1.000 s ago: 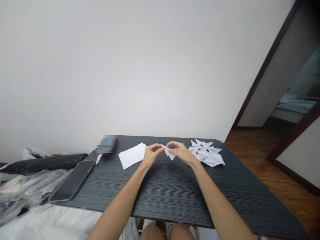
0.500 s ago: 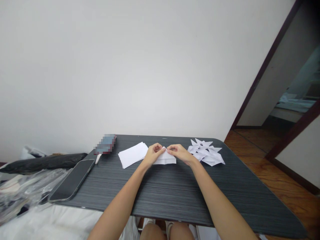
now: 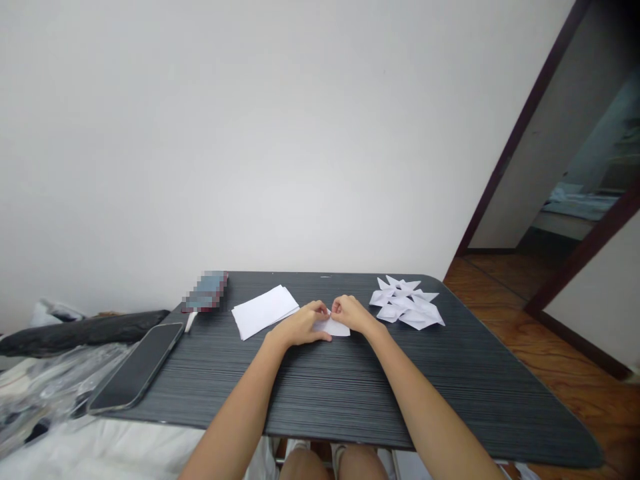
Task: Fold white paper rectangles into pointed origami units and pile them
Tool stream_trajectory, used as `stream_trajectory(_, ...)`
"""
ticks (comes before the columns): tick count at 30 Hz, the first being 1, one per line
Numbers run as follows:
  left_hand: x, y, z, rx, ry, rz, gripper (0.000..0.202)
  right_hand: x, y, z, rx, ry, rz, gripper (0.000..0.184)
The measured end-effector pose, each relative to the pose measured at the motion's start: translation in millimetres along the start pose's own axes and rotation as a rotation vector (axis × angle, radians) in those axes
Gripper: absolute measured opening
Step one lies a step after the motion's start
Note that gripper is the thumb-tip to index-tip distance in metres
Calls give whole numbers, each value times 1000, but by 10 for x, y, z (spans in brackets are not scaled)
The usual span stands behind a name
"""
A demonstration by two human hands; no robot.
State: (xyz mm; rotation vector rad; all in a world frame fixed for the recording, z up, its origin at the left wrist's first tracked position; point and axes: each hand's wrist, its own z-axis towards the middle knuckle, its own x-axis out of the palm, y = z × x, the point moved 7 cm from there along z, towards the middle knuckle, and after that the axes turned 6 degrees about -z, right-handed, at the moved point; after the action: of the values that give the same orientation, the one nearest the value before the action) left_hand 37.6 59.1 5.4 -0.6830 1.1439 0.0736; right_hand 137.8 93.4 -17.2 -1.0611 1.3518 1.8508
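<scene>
On the dark table [image 3: 340,390], right hand [image 3: 353,314] pinches the paper [image 3: 339,329], left hand [image 3: 300,325] steadies it, thumb and fingers apart; likely mid-fold, next needs a firm crease.

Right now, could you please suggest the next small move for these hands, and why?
Perhaps press the paper flat at its far edge with the right hand: that hand seems to pinch there, while the left hand covers the paper's left part and could steady it.
</scene>
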Motion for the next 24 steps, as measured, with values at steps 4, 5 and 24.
stream_trajectory(4, 0, 23, -6, -32, -5, 55, 37, -64, 53, -21, -103, -34, -13, 13)
stream_trajectory(5, 2, 35, -5, -37, -11, 63, 37, -91, 82, -31, -145, -46, -11, 14)
stream_trajectory(24, -85, 176, -46, -51, -97, 73, 33, -59, 324, -165, -374, 60, 12, 22)
